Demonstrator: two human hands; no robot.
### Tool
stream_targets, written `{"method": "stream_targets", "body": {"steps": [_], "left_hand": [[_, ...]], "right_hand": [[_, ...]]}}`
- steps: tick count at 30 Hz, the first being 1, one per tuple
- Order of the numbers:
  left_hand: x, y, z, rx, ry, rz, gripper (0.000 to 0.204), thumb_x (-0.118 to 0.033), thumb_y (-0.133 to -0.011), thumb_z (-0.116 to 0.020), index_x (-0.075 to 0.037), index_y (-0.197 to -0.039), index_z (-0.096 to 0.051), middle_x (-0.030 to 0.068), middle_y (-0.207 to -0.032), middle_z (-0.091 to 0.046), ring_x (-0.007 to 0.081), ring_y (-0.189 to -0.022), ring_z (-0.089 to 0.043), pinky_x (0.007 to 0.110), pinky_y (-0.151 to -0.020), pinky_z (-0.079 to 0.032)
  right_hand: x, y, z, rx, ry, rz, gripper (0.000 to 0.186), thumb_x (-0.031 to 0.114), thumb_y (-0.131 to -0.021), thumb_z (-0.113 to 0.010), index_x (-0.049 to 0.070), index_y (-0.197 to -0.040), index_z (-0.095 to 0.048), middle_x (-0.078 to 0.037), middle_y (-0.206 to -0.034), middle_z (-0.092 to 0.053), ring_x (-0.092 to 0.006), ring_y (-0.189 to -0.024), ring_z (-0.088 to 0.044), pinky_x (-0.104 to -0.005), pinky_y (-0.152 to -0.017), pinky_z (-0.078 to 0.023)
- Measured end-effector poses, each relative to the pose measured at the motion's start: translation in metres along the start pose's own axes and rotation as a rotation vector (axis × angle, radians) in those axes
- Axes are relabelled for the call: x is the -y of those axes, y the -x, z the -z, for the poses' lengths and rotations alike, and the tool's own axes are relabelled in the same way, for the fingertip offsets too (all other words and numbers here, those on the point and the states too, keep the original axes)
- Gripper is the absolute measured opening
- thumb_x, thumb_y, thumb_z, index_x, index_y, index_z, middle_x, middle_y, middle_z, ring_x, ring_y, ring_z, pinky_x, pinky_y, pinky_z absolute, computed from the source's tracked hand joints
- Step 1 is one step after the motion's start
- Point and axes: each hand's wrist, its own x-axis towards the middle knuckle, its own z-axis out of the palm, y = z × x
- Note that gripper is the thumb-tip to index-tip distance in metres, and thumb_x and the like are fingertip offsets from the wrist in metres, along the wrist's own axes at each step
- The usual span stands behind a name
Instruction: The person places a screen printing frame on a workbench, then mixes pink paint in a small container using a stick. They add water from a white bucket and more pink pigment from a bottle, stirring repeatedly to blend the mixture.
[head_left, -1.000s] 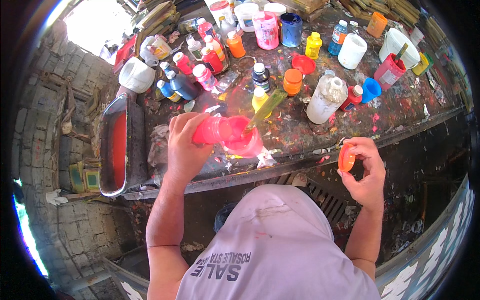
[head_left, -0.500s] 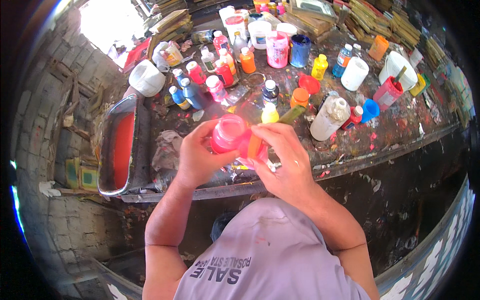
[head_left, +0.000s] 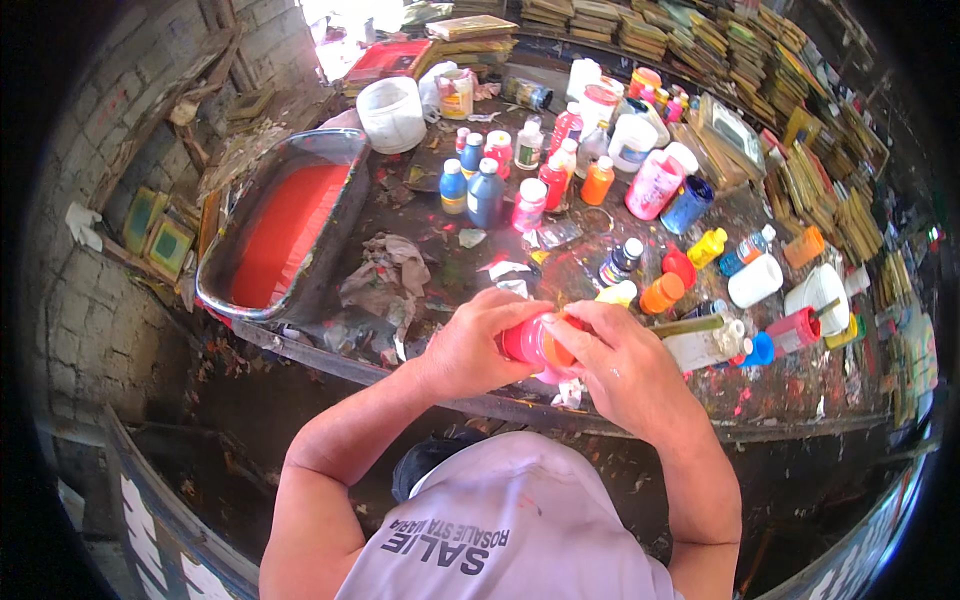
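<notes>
At the table's near edge, my left hand (head_left: 468, 350) is closed around a bright pink-red jar (head_left: 522, 344). My right hand (head_left: 630, 370) grips the orange lid (head_left: 560, 348) at the jar's end, its fingers over the top and partly hiding it. Just beneath them shows more pink (head_left: 548, 376), probably a second container, mostly covered. A greenish stick (head_left: 685, 326) sticks out to the right, beside a dirty white bottle (head_left: 700, 350). An orange jar (head_left: 660, 295) and a yellow bottle (head_left: 616, 295) stand just beyond my hands.
A black trough (head_left: 348, 180) of red liquid lies left of crumpled paper (head_left: 385, 275). Many paint bottles (head_left: 484, 195) and white tubs (head_left: 388, 115) crowd the paint-stained table (head_left: 460, 255). Stacked frames (head_left: 770, 60) line the back and right.
My right hand has brought the orange lid leftward onto the pink jar, and both hands now meet there. The jar has moved rightward. The view has turned toward the left.
</notes>
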Motion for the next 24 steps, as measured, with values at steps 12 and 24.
{"method": "stream_targets", "body": {"steps": [12,24], "left_hand": [[0.042,0.017,0.014,-0.071,0.059,0.006,0.075,-0.018,-0.078,-0.107,0.0,-0.145,-0.078,0.0195,-0.135,-0.08,0.0357,-0.127,-0.077,0.047,-0.11,-0.063],[0.069,-0.006,0.001,-0.232,0.035,-0.092,0.076,-0.021,-0.076,-0.106,0.0,-0.143,-0.076,0.0198,-0.128,-0.079,0.0403,-0.123,-0.075,0.05,-0.108,-0.062]], "right_hand": [[-0.007,-0.047,-0.02,0.157,0.091,0.134,0.061,0.011,-0.09,-0.086,0.003,-0.148,-0.069,-0.019,-0.13,-0.068,-0.0399,-0.118,-0.074,-0.0503,-0.098,-0.065],[-0.003,-0.076,-0.03,0.301,0.264,-0.239,0.076,0.042,-0.101,-0.085,-0.002,-0.158,-0.061,-0.025,-0.116,-0.078,-0.0439,-0.11,-0.078,-0.0526,-0.094,-0.064]]}}
